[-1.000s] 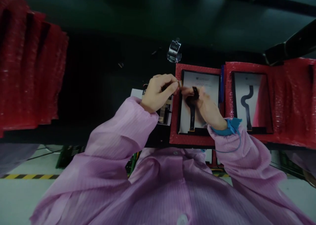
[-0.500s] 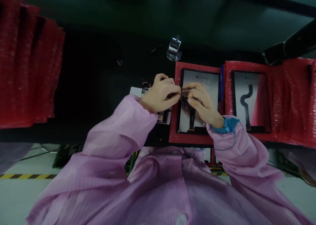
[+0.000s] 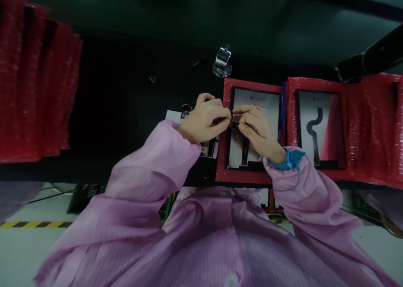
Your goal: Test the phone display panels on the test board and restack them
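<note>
A display panel (image 3: 263, 100) with a dark frame lies back side up on a red bubble-wrap sleeve (image 3: 222, 163). A black flex cable (image 3: 244, 150) runs up from its lower edge to my fingers. My right hand (image 3: 260, 131), with a blue band at the wrist, pinches the upper end of that cable between thumb and fingers. My left hand (image 3: 208, 119) is closed at the panel's left edge, its fingertips meeting the right hand's; what lies in it is too small and hidden to tell. Under my left wrist a circuit board or test fixture (image 3: 208, 148) partly shows.
A second panel (image 3: 332, 110) with a curved flex cable lies in red bubble wrap at right, beside more red sleeves (image 3: 374, 127). A metal tally counter (image 3: 222, 60) stands behind the panel. Red bubble-wrap packs (image 3: 37, 81) stand upright at far left. A blue strip (image 3: 283, 106) separates the panels.
Almost nothing differs. My right thumb and fingertips have shifted very slightly left at the cable end; my left hand stays in place.
</note>
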`<action>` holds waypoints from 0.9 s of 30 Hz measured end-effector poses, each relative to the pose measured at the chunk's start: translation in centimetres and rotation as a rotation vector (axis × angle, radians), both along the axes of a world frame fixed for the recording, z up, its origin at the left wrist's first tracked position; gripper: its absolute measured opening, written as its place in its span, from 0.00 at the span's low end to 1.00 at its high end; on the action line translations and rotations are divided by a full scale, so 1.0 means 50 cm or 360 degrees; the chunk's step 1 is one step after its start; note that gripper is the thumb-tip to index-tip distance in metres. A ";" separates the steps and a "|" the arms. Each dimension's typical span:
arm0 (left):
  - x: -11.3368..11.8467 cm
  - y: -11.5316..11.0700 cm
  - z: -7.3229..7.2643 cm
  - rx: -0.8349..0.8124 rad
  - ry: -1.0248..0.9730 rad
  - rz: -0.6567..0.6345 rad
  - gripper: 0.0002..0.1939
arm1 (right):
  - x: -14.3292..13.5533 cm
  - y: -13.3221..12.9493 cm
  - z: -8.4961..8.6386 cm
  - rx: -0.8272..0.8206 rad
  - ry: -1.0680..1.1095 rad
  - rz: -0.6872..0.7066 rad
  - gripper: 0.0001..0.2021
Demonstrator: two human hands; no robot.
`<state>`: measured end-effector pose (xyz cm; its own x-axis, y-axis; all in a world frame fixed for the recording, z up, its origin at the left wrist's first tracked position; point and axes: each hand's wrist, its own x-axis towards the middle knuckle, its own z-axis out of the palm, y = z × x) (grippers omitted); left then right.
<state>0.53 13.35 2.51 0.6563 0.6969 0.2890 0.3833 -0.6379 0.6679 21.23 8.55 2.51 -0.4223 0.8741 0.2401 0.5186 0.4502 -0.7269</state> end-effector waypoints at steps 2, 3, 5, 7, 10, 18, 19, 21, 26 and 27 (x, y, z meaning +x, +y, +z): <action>0.000 0.000 -0.001 0.0006 -0.0001 -0.0008 0.12 | 0.000 0.000 0.001 -0.0009 0.0000 0.0002 0.10; 0.000 0.000 -0.001 0.0007 0.0005 -0.0013 0.12 | 0.000 -0.001 0.001 -0.0006 0.0005 0.0004 0.10; 0.000 0.000 -0.001 0.0004 0.0026 -0.0016 0.12 | -0.001 -0.001 0.001 0.0006 0.0016 0.0001 0.10; 0.000 0.001 0.000 0.0008 0.0041 -0.0017 0.12 | -0.001 -0.002 0.000 0.0020 0.0017 -0.0012 0.10; 0.000 0.000 -0.001 0.0014 0.0035 -0.0008 0.12 | -0.002 -0.002 0.000 0.0016 -0.0012 -0.0027 0.11; 0.001 0.000 -0.003 -0.0001 0.0041 -0.0003 0.12 | 0.000 -0.001 -0.004 0.0050 0.0012 0.0005 0.11; 0.001 0.000 -0.002 -0.0002 0.0053 -0.0008 0.12 | 0.000 -0.001 -0.005 0.0056 0.0017 0.0015 0.11; 0.001 0.000 -0.001 0.0005 0.0071 -0.0022 0.13 | 0.000 -0.001 -0.006 0.0069 0.0033 0.0038 0.11; -0.001 0.003 -0.001 0.0013 0.0079 -0.0066 0.13 | 0.003 0.000 -0.007 0.0034 0.0043 0.0066 0.12; -0.002 0.004 -0.002 0.0014 0.0076 -0.0077 0.13 | 0.004 0.001 -0.007 0.0033 0.0039 0.0071 0.12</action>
